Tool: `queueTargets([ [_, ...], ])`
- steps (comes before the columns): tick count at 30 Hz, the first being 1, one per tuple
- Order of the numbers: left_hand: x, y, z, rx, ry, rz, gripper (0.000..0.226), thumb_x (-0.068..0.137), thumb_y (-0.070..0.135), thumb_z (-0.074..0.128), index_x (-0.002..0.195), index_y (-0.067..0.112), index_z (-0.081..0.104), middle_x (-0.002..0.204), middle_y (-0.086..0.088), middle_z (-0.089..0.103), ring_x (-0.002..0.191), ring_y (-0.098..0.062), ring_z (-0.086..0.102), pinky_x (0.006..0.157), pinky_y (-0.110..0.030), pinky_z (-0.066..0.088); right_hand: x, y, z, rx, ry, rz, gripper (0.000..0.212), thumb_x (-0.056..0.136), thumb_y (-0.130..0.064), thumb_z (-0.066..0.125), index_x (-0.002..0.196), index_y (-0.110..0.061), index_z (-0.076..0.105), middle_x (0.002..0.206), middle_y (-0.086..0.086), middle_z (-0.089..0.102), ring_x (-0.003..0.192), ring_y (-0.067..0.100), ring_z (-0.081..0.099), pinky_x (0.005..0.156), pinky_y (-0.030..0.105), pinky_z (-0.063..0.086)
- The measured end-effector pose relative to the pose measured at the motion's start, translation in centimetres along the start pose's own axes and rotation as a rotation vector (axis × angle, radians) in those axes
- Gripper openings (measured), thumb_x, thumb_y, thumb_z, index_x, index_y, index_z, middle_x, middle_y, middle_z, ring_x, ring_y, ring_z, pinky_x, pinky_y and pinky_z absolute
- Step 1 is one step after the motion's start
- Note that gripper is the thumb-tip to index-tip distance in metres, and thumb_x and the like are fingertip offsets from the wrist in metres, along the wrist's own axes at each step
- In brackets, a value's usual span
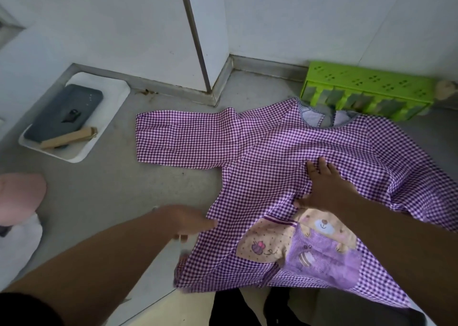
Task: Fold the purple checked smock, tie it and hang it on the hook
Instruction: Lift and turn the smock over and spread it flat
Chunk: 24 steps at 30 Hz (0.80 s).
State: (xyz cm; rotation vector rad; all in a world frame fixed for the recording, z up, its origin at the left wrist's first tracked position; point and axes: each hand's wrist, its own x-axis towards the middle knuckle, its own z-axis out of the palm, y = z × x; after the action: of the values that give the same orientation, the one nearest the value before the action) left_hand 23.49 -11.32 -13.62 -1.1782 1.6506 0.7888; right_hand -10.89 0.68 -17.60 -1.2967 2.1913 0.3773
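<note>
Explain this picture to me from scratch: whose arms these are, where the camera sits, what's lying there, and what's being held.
No machine here: a person wears one camera on the head, looking down at their own arms. The purple checked smock lies spread on a grey floor. The right hand presses flat on it, fingers straight. The left hand touches the smock's edge; it is blurred, so any grip is unclear. Nearby are a white tray holding a dark device, and a green basket.

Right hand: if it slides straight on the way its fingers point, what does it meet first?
The right hand lies flat on the purple checked smock, fingers pointing up toward the neckline. It would probably cross more smock cloth, then that neckline, with the green basket beyond.
</note>
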Motion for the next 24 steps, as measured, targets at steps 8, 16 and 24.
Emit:
queueTargets([
  [8, 4.1, 1.5, -4.6, 0.316, 0.782, 0.461, 0.079, 0.097, 0.056, 0.057, 0.162, 0.033, 0.020, 0.176, 0.002, 0.011, 0.159, -0.024, 0.021, 0.123, -0.051, 0.036, -0.6, 0.1, 0.7, 0.016, 0.059, -0.061, 0.133, 0.065, -0.093, 0.052, 0.159, -0.028, -0.016, 0.168, 0.000, -0.021, 0.156, 0.027, -0.013, 0.123, 0.061, 0.015],
  [16, 7.0, 1.6, -9.0, 0.489, 0.572, 0.143, 0.099, 0.094, 0.077, 0.032, 0.166, 0.014, 0.009, 0.177, -0.009, 0.000, 0.160, -0.031, 0.016, 0.124, -0.054, 0.030, -1.1, 1.4, 1.2, 0.115, 0.124, -0.211, 0.101, 0.082, -0.078, 0.047, 0.160, -0.040, -0.004, 0.170, -0.011, -0.006, 0.156, 0.028, 0.011, 0.123, 0.051, 0.021],
  [24, 5.1, 10.3, -7.6, 0.703, 0.576, 0.576, 0.117, 0.086, 0.081, 0.055, 0.167, 0.021, -0.006, 0.175, -0.014, -0.015, 0.162, -0.035, 0.001, 0.130, -0.052, 0.017, -0.7, 2.2, 0.6, 0.166, 0.110, -0.193, 0.098, 0.081, -0.085, 0.040, 0.161, -0.036, 0.011, 0.170, -0.010, -0.003, 0.157, 0.021, 0.006, 0.122, 0.050, 0.021],
])
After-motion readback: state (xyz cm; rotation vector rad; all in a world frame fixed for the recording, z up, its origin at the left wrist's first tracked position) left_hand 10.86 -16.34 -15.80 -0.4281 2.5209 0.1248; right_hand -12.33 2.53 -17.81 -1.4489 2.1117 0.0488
